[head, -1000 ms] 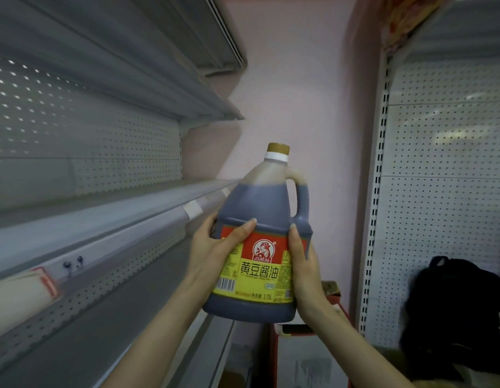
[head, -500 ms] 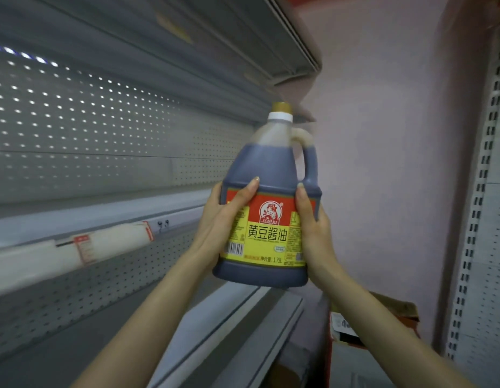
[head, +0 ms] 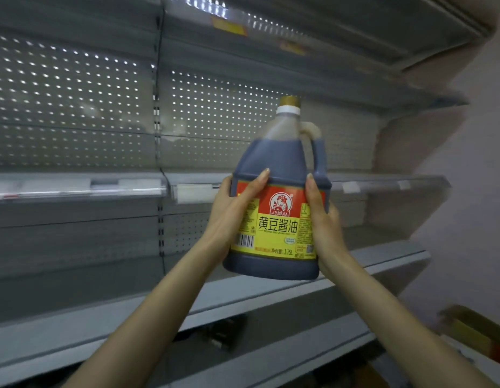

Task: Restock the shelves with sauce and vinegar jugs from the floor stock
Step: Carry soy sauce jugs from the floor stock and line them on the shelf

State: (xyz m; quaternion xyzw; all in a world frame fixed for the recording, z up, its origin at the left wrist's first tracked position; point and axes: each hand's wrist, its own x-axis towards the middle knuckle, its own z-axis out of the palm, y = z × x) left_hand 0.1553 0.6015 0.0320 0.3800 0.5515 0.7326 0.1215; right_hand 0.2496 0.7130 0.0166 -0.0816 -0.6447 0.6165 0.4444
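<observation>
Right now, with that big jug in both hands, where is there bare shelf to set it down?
The upper shelf behind the jug, between the perforated back panel and its price strip, carries nothing. The lower shelf under the jug is bare too. Crowding is only low down: blurred dark things beneath that shelf and a cardboard box at right.

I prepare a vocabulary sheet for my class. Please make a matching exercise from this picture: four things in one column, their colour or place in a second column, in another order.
Things:
1. cap
2. left hand
3. right hand
4. cardboard box

Colour or place:
A. lower right corner of the view
B. grips the handle side of the soy sauce jug
C. gold
D. grips the barcode side of the jug

Pairs: 1-C, 2-D, 3-B, 4-A.
</observation>
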